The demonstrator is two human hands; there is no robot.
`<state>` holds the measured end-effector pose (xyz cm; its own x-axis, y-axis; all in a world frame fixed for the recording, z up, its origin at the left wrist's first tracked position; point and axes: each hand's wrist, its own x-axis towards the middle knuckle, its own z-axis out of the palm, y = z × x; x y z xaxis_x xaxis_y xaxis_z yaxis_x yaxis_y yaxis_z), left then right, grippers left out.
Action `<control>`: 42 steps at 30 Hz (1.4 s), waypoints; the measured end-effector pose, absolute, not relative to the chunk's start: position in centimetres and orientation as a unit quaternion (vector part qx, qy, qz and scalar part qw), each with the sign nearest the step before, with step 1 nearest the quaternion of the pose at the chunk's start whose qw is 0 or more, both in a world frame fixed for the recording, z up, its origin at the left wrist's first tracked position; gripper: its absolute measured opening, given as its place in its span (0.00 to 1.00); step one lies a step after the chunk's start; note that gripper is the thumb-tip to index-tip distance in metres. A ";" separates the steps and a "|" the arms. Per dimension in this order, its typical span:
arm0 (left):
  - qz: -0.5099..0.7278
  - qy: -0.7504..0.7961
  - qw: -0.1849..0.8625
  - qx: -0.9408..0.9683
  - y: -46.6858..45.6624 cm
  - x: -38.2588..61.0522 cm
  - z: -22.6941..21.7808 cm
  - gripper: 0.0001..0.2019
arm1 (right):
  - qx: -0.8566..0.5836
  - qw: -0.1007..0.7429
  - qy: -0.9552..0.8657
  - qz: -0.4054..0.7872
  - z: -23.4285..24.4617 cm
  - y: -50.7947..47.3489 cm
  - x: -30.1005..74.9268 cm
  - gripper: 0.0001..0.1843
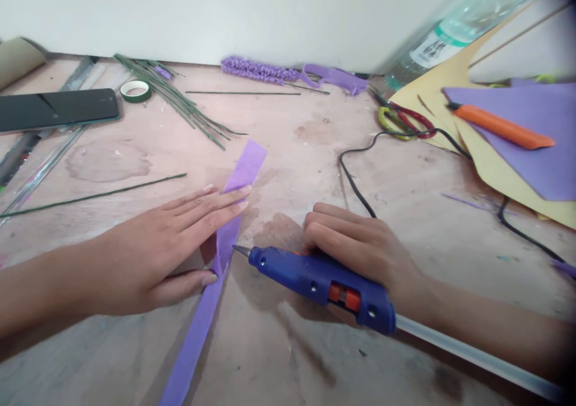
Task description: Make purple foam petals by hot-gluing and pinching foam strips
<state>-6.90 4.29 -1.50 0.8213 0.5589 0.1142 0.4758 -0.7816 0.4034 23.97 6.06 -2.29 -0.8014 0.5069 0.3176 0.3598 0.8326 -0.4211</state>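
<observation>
A long purple strip [193, 352] runs diagonally across the table, with a slight buckle in its middle. My left hand [166, 250] lies over it, stretched fingers flat on the upper part and thumb against the edge lower down. My right hand [355, 244] is wrapped around a blue glue gun [292, 274], partly hidden behind its body. The gun's metal nozzle points left and meets or nearly meets the strip's right edge, between my left thumb and fingers. A clear glue stick [472, 352] sticks out of the gun's back end.
Green wire stems [180, 103], a roll of green tape [135, 91] and a phone [58, 109] lie back left. A fuzzy purple flower spike [258, 70] is at the wall. Scissors [405, 122], a black cord [348, 166], an orange cutter [504, 127], purple sheets [540, 172] and a bottle [441, 46] occupy the right.
</observation>
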 end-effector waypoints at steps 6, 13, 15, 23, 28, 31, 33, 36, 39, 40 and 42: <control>0.107 0.282 0.189 0.935 4.2 -7.0 -1.5 0.35 | -0.234 0.212 -0.931 0.184 -2.4 6.2 24.2 0.10; 0.107 0.283 0.187 0.935 4.2 -7.0 -1.4 0.36 | -0.240 0.216 -0.930 0.177 -2.6 6.4 24.2 0.15; 0.106 0.284 0.188 0.934 4.1 -7.0 -1.4 0.36 | -0.235 0.219 -0.931 0.175 -2.5 6.4 24.2 0.17; 0.109 0.282 0.188 0.934 4.2 -7.0 -1.6 0.36 | -0.233 0.224 -0.929 0.179 -2.6 6.6 24.3 0.16; 0.108 0.282 0.192 0.934 4.3 -6.9 -1.4 0.36 | -0.240 0.218 -0.929 0.179 -2.5 6.6 24.2 0.14; 0.109 0.285 0.191 0.933 4.3 -7.0 -1.5 0.37 | -0.247 0.213 -0.926 0.189 -2.3 6.5 24.1 0.11; 0.112 0.287 0.193 0.932 4.2 -7.0 -1.6 0.37 | -0.257 0.206 -0.924 0.196 -2.1 6.4 24.1 0.10; 0.115 0.285 0.189 0.933 4.2 -7.2 -1.7 0.38 | -0.275 0.179 -0.922 0.206 -1.4 6.2 23.8 0.10; 0.106 0.287 0.182 0.935 4.1 -7.2 -1.6 0.38 | -0.296 0.133 -0.922 0.210 -0.2 6.3 23.3 0.10; 0.103 0.287 0.179 0.935 4.1 -7.2 -1.6 0.37 | -0.302 0.116 -0.923 0.207 0.4 6.5 23.1 0.10; 0.100 0.289 0.171 0.936 4.1 -7.2 -1.5 0.38 | -0.303 0.095 -0.934 0.162 1.6 7.1 22.7 0.08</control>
